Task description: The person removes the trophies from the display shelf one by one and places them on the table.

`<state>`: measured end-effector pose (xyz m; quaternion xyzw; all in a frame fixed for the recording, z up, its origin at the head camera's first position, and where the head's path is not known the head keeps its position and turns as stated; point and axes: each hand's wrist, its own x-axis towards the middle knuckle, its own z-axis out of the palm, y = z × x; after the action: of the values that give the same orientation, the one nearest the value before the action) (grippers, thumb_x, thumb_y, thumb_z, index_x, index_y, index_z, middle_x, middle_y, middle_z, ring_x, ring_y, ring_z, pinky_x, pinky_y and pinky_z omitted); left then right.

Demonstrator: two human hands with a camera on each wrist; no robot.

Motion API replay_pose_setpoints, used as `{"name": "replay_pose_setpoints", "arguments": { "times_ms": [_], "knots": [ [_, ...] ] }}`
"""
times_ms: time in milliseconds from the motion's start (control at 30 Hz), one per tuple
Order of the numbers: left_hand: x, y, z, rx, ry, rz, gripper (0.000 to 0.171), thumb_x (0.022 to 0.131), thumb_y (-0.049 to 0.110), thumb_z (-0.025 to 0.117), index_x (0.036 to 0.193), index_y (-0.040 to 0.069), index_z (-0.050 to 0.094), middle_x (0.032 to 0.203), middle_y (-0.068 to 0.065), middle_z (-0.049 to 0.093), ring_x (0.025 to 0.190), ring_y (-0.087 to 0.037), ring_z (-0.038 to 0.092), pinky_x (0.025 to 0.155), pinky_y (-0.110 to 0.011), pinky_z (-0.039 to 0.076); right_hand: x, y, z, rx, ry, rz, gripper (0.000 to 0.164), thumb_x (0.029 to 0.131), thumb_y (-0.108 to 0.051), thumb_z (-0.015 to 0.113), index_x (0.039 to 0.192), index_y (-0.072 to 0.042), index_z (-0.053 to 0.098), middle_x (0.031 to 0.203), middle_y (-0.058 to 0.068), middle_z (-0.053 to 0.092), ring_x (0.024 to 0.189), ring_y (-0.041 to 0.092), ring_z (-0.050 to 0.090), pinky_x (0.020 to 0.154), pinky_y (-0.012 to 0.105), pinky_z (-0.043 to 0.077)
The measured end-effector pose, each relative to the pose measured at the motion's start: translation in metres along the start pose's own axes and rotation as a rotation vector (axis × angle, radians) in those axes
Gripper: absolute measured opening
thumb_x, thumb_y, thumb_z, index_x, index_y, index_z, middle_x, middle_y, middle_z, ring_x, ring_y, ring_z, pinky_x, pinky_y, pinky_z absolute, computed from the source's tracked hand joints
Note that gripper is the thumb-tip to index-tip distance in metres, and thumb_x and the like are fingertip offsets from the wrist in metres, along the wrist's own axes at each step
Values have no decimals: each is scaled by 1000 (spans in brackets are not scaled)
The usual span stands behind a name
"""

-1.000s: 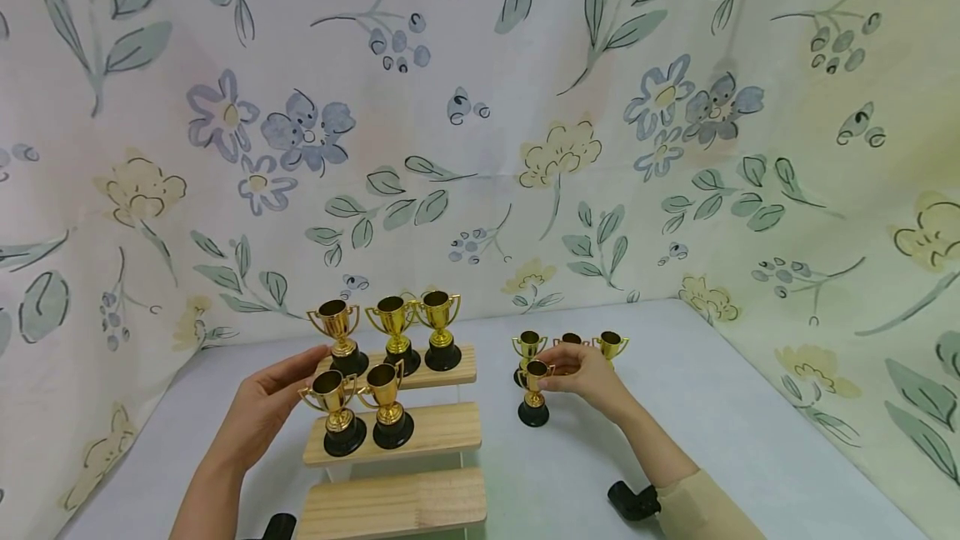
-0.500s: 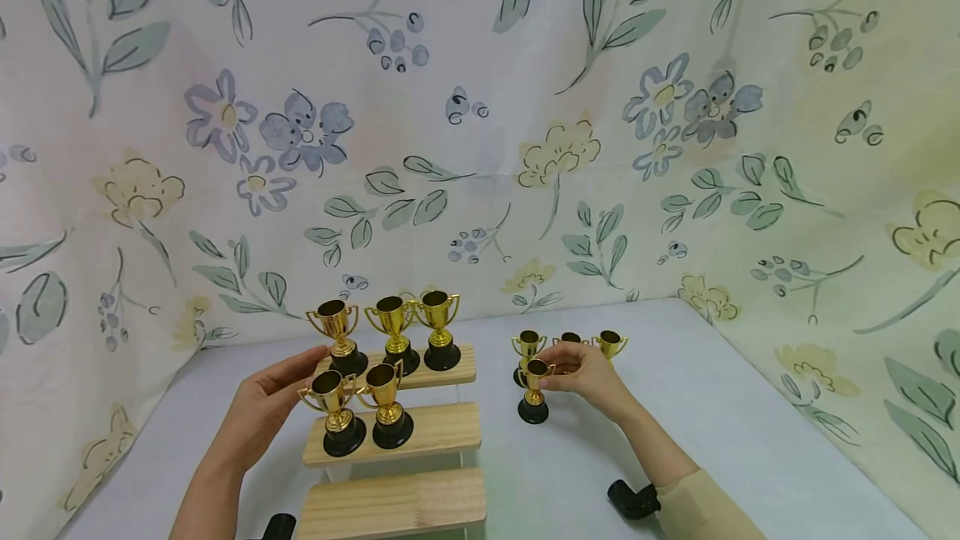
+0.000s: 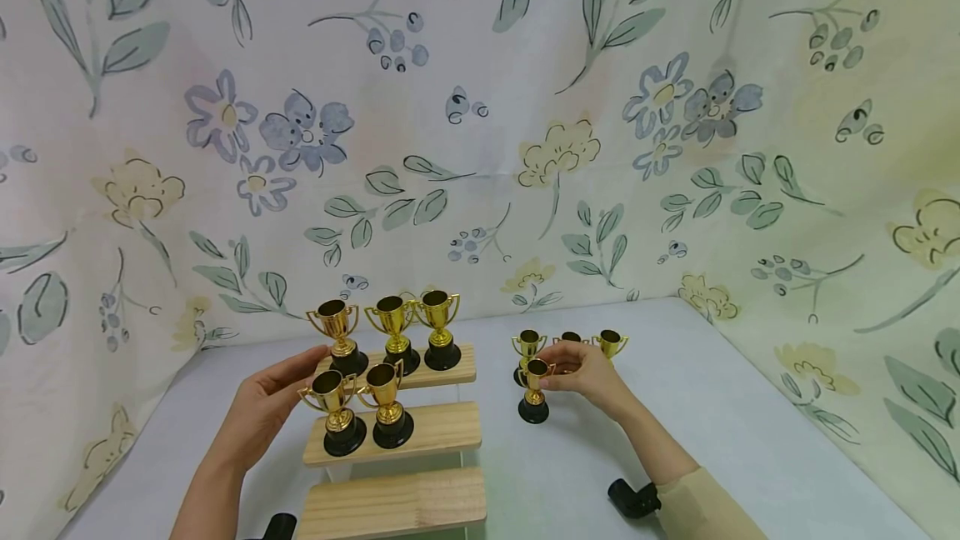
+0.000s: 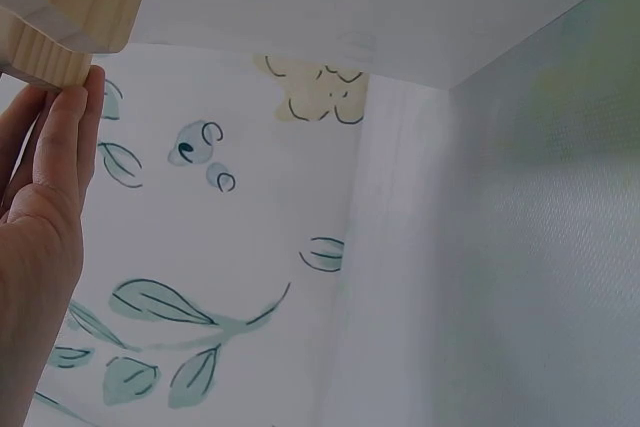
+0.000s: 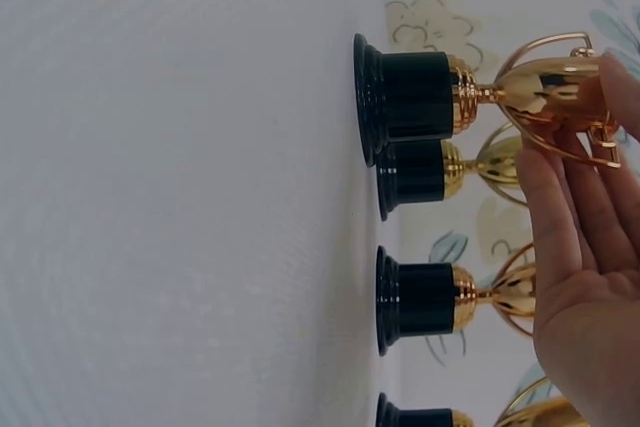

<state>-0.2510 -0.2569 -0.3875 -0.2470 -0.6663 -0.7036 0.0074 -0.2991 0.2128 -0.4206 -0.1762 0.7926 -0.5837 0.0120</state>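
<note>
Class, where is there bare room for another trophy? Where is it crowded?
Bare: bottom shelf; middle shelf, right of its trophies; table between right hand and floral cloth. Crowded: top shelf, three trophies; table by right hand, four.

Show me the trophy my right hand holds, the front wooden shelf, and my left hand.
Held trophy [image 3: 533, 397]: head view, on its gold stem.
Front wooden shelf [image 3: 393, 502]: head view, on its bare top.
Left hand [image 3: 267, 407]: head view, middle of the hand.
</note>
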Motion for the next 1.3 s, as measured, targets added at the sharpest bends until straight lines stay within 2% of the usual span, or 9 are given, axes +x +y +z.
{"name": "replay_pose_setpoints", "arguments": {
  "times_ms": [200, 400, 700, 933, 1133, 1300],
  "knots": [
    [0, 0, 0, 11, 3, -2, 44, 101, -2, 46, 145, 4, 49, 133, 22, 62, 123, 10, 56, 99, -5, 47, 0, -2, 0, 2, -4, 12, 47, 77, -18, 84, 119, -3, 68, 120, 21, 68, 93, 9, 69, 77, 25, 60],
    [0, 0, 0, 7, 0, 2, 44, 102, -3, 45, 145, 3, 49, 133, 22, 62, 123, 11, 55, 99, -5, 47, 2, -4, 2, -35, 28, 39, 46, 77, -21, 84, 118, -7, 69, 122, 16, 69, 103, 11, 67, 81, 22, 58],
    [0, 0, 0, 20, 4, -6, 44, 102, -1, 44, 146, -1, 45, 134, 23, 61, 124, 12, 54, 98, -5, 47, 7, -10, 4, -15, 23, -6, 39, 84, -24, 78, 118, -7, 68, 123, 18, 69, 109, 18, 68, 87, 21, 56],
    [0, 0, 0, 19, -7, 10, 44, 102, -3, 43, 146, -1, 45, 135, 22, 60, 125, 10, 54, 99, -5, 47, 10, -20, 6, -8, 41, -14, 38, 84, -25, 79, 117, -8, 69, 121, 18, 70, 110, 25, 69, 85, 22, 58],
    [0, 0, 0, 17, 0, 3, 44, 102, -2, 44, 146, 0, 45, 135, 22, 61, 125, 11, 54, 99, -5, 47, 14, -28, 8, 2, 60, -55, 38, 84, -22, 79, 117, -8, 69, 122, 18, 69, 113, 31, 68, 83, 22, 60],
    [0, -2, 0, 8, 0, 10, 45, 102, -4, 44, 146, 2, 47, 134, 22, 61, 124, 10, 55, 99, -5, 47, 14, -40, 11, 52, 70, -139, 39, 84, -16, 79, 120, -5, 67, 125, 22, 67, 115, 41, 66, 85, 22, 61]
  ]
}}
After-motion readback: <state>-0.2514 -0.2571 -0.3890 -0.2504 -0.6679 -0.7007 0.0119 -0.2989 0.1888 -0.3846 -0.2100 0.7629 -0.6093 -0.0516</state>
